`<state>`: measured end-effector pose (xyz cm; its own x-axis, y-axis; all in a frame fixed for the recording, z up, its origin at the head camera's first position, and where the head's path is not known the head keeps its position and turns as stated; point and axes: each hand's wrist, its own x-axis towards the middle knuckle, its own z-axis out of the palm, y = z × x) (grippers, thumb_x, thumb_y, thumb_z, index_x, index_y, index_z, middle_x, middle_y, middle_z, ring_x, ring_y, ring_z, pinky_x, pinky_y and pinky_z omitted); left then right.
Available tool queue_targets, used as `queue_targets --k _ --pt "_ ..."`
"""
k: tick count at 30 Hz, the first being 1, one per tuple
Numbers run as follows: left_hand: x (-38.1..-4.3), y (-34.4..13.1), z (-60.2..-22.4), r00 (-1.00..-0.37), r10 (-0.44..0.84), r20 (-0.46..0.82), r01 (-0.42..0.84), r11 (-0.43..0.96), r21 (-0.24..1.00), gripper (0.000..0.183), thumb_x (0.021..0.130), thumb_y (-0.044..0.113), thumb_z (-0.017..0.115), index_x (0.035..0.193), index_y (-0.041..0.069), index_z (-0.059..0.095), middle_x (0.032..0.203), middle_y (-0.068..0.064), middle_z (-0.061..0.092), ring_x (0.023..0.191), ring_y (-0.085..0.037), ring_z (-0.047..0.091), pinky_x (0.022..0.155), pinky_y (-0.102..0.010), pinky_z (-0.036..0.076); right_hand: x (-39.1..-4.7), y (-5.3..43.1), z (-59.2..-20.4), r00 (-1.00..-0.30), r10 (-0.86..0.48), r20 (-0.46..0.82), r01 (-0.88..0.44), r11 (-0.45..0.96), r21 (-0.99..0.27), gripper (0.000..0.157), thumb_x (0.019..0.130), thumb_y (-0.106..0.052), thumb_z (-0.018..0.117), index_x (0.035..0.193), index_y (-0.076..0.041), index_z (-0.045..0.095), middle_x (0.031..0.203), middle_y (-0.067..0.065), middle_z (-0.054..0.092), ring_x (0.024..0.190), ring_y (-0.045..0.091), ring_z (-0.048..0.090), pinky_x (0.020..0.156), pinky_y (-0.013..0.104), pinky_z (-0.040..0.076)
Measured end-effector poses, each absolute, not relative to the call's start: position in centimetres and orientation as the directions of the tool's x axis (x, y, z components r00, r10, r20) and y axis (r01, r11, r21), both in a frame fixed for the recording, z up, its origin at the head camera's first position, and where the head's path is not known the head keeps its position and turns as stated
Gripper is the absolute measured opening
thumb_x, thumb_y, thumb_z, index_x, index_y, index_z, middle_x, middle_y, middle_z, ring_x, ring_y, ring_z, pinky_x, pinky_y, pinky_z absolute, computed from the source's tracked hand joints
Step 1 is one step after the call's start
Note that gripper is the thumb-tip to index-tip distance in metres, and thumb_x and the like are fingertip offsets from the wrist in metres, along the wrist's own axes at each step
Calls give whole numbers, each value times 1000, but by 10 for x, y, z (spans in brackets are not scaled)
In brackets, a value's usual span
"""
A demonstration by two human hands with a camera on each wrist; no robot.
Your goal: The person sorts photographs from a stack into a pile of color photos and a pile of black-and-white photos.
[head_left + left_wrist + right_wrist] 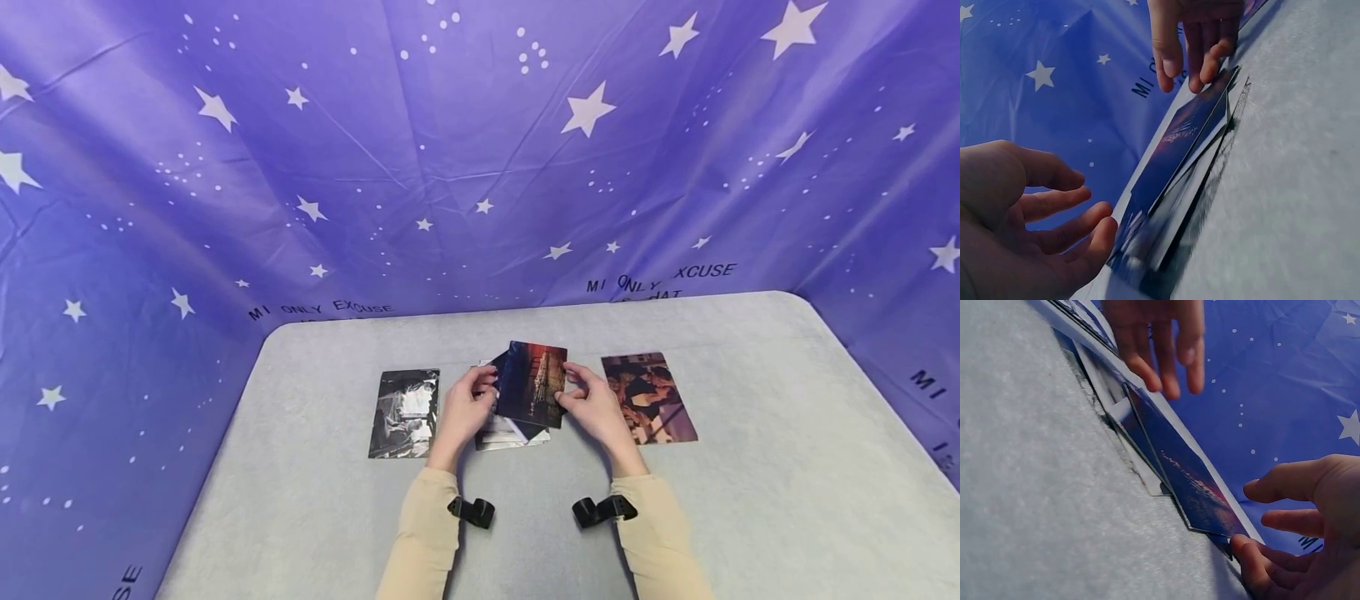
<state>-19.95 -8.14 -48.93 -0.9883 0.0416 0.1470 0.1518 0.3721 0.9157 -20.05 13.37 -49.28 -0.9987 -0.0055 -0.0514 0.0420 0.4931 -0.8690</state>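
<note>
A glossy photo print (534, 383) with a dark blue and red picture lies askew on top of a loose pile of photo prints (498, 435). My left hand (468, 408) is at the left edge of this top print, its fingers spread and loosely bent. At the opposite edge is my right hand (596, 408). In the right wrist view, the lower fingertips of the right hand (1297, 531) meet the pile's edge near a corner, with the uppermost digit apart. The left hand (1047, 219) has its fingertips by the pile's other end in the left wrist view.
A black-and-white photo print (405, 414) lies left of the pile, and a brownish one (649, 398) lies to the right, beside the right wrist. All rest on a grey table (787, 467). A purple star-patterned cloth (465, 150) hangs around its back and sides.
</note>
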Motion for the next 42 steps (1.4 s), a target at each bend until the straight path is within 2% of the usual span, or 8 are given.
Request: queue_targets --k 6,11,17,23,28,34,38,42 --pt "-209 -73 -493 -989 62 132 146 378 914 36 80 -10 59 116 -10 61 103 -23 65 92 -32 63 82 -35 52 -199 131 -497 -999 -9 -48 37 490 -871 59 84 -6 66 140 1 46 123 24 58 86 27 66 88 46 45" --pt "-211 -70 -491 -995 47 88 99 372 923 38 81 -8 60 119 -9 61 105 -22 66 95 -32 63 83 -37 52 -199 129 -496 -999 -9 -37 27 506 -862 61 84 -7 67 141 0 45 124 23 57 90 30 63 81 42 47" --pt "-210 -69 -489 -998 36 54 63 318 946 38 81 -8 60 119 -8 61 103 -23 65 93 -34 63 83 -39 52 -199 128 -496 -999 8 -35 35 502 -864 60 84 -6 68 140 -1 47 123 22 58 92 30 61 79 39 46" --pt "-210 -70 -493 -999 36 28 36 268 963 39 81 -8 61 120 -8 60 104 -23 65 91 -33 63 80 -34 52 -196 127 -495 -999 27 -25 35 482 -875 59 83 -6 68 138 2 49 120 23 59 90 31 61 75 35 46" --pt "-206 -71 -487 -998 66 -10 3 193 981 41 82 -10 60 123 -12 56 104 -29 62 88 -32 61 74 -26 49 -196 127 -495 -998 53 -32 54 473 -879 57 83 -5 68 136 5 50 119 23 59 91 31 60 75 34 45" --pt "-195 -70 -465 -994 99 -40 -27 124 992 44 80 -16 58 123 -17 52 103 -35 56 78 -20 57 67 -17 45 -194 127 -496 -997 68 -29 57 448 -892 54 83 -2 68 133 7 52 114 22 56 95 31 54 79 36 41" --pt "-197 -70 -475 -994 100 -47 -40 75 996 51 78 -17 58 128 -15 50 103 -33 56 75 -13 55 63 -16 45 -192 128 -497 -997 71 -43 69 411 -909 53 84 1 67 134 6 51 114 21 54 94 30 54 78 33 42" --pt "-204 -69 -492 -994 92 -52 -49 33 998 58 76 -18 57 133 -11 48 101 -26 58 76 -15 58 64 -16 46 -190 130 -496 -995 59 -76 92 333 -939 54 86 4 65 137 4 48 117 20 49 91 24 52 74 24 41"
